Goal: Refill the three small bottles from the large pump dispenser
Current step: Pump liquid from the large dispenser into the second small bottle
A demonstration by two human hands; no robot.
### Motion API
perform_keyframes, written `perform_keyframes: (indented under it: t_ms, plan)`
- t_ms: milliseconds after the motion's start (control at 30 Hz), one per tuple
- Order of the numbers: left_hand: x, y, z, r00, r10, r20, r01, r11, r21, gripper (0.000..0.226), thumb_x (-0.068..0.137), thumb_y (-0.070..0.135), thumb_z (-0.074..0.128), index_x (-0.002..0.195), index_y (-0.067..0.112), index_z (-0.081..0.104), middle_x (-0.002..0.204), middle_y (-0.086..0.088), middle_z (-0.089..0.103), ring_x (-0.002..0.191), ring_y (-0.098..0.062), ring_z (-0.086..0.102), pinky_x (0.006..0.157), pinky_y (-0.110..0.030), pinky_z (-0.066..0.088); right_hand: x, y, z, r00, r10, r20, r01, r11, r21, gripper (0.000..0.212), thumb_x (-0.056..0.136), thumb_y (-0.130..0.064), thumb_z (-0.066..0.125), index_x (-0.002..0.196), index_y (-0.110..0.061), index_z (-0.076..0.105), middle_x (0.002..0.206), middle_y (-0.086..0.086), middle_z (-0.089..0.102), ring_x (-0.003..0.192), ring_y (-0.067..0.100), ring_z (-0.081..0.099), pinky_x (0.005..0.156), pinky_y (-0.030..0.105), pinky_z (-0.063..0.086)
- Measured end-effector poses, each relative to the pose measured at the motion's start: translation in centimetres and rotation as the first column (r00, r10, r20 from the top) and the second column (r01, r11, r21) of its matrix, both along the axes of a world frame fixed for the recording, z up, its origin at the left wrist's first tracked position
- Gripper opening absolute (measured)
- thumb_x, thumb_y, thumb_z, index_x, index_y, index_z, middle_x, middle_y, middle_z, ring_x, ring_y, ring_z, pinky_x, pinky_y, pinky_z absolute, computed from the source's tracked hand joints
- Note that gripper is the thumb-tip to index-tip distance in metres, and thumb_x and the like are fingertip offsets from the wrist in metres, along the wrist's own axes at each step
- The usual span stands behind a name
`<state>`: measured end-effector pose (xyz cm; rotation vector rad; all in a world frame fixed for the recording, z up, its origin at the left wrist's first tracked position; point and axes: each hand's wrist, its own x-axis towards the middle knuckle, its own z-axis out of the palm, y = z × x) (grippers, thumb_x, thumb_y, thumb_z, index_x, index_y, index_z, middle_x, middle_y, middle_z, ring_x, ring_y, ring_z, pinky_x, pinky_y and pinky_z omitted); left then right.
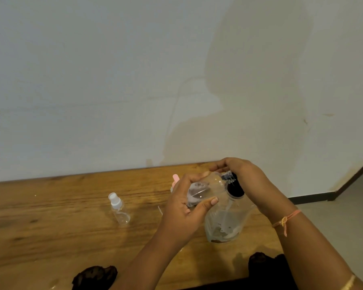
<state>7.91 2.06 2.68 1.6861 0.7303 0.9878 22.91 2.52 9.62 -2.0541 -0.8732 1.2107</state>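
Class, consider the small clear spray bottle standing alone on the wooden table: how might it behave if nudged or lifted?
The spray bottle looks clear and empty, so probably very light. It stands tall and narrow on the table, so a nudge would likely tip it. Its round body suggests it would then roll.

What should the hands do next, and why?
Probably press the pump down with the right hand. The left hand holds a small bottle tilted, its open neck at the pump, and the right hand curls over its top.
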Motion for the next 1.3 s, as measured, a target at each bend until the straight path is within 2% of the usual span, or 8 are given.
perform_keyframes:
  t_ms: [100, 200, 400, 533, 800, 933, 1067, 1300]
  plan:
    - [0.0, -0.1, 0.3, 1.0, -0.01, 0.006, 0.01, 1.0, -0.001, 0.038, 0.076, 0.029, 0.072, 0.102, 0.049, 0.054, 0.116, 0.003, 0.06, 0.109, -0.009, 0.058, 0.082, -0.018, 0.051, -0.1, -1.4, 0.4, 0.999, -0.015, 0.048, 0.005, 0.979, 0.204, 0.032, 0.093, -0.01, 0.04, 0.074, -0.018, 0.065, 0.077, -0.009, 0.058, 0.063, 0.0, 0.053, 0.058, 0.017, 0.038]
    - [0.1, -0.1, 0.4, 1.0, -0.007, 0.007, 0.007, 1.0, 0.013, 0.037, 0.072, 0.04, 0.072, 0.102, 0.049, 0.053, 0.116, 0.006, 0.06, 0.11, -0.01, 0.058, 0.085, -0.022, 0.052, -0.3, -2.7, 0.8, 0.998, -0.013, 0.065, -0.01, 0.938, 0.346, 0.038, 0.094, -0.009, 0.032, 0.088, -0.019, 0.068, 0.093, -0.008, 0.063, 0.07, -0.005, 0.059, 0.069, 0.014, 0.042]
    - [0.0, -0.2, 0.1, 0.999, 0.011, -0.045, -0.01, 1.0, 0.02, 0.037, 0.068, 0.053, 0.064, 0.102, 0.045, 0.053, 0.115, 0.011, 0.061, 0.109, -0.01, 0.058, 0.09, -0.037, 0.053, -0.2, 0.3, 0.3, 0.998, -0.051, 0.021, 0.051, 0.998, -0.044, 0.033, 0.089, -0.014, 0.053, 0.058, -0.022, 0.06, 0.075, 0.004, 0.054, 0.078, 0.024, 0.05, 0.069, 0.031, 0.042]
    - [0.1, -0.4, 0.1, 1.0, 0.014, -0.016, -0.013, 1.0, 0.014, 0.038, 0.066, 0.052, 0.067, 0.102, 0.046, 0.054, 0.112, 0.011, 0.062, 0.108, -0.012, 0.059, 0.087, -0.033, 0.053, -0.4, 0.5, 0.5, 0.999, -0.045, -0.023, 0.044, 0.999, -0.027, 0.02, 0.091, -0.013, 0.05, 0.09, -0.016, 0.069, 0.1, 0.006, 0.055, 0.108, 0.03, 0.05, 0.074, 0.032, 0.04]
    - [0.3, 0.0, 0.5, 0.997, 0.025, 0.074, -0.026, 1.0, 0.011, 0.035, 0.064, 0.046, 0.071, 0.097, 0.045, 0.059, 0.11, 0.01, 0.065, 0.105, -0.014, 0.063, 0.08, -0.032, 0.057, 0.1, -2.4, 0.3, 0.996, -0.005, 0.09, -0.028, 0.934, 0.357, 0.039, 0.095, -0.015, 0.031, 0.088, -0.026, 0.067, 0.089, -0.013, 0.059, 0.076, -0.003, 0.058, 0.068, 0.015, 0.039]
    - [0.3, 0.1, 0.2, 0.999, 0.016, 0.038, -0.016, 1.0, -0.001, 0.036, 0.064, 0.049, 0.069, 0.097, 0.042, 0.057, 0.103, 0.014, 0.066, 0.101, -0.01, 0.063, 0.081, -0.03, 0.055, -0.4, -0.9, 0.6, 0.996, -0.004, 0.093, -0.004, 0.996, 0.087, 0.03, 0.094, -0.012, 0.039, 0.083, -0.02, 0.066, 0.116, 0.007, 0.057, 0.108, 0.026, 0.051, 0.08, 0.028, 0.039]
    - [0.4, 0.3, 0.0, 0.999, 0.025, 0.026, -0.025, 1.0, -0.003, 0.032, 0.066, 0.045, 0.071, 0.095, 0.044, 0.056, 0.103, 0.012, 0.066, 0.099, -0.009, 0.063, 0.078, -0.025, 0.054, -0.6, -0.1, 1.2, 0.999, -0.014, 0.032, 0.017, 0.996, -0.083, 0.02, 0.09, -0.016, 0.051, 0.099, -0.014, 0.069, 0.112, 0.012, 0.051, 0.097, 0.026, 0.045, 0.067, 0.029, 0.038]
    - [0.5, 0.1, 0.1, 0.998, 0.031, 0.058, -0.034, 0.999, 0.04, 0.033, 0.066, 0.049, 0.07, 0.096, 0.049, 0.057, 0.107, 0.015, 0.065, 0.106, -0.014, 0.061, 0.09, -0.043, 0.052, -0.2, -2.3, 0.4, 0.993, -0.004, 0.12, -0.038, 0.938, 0.345, 0.037, 0.095, -0.013, 0.034, 0.087, -0.025, 0.069, 0.104, -0.007, 0.06, 0.084, 0.001, 0.051, 0.07, 0.017, 0.039]
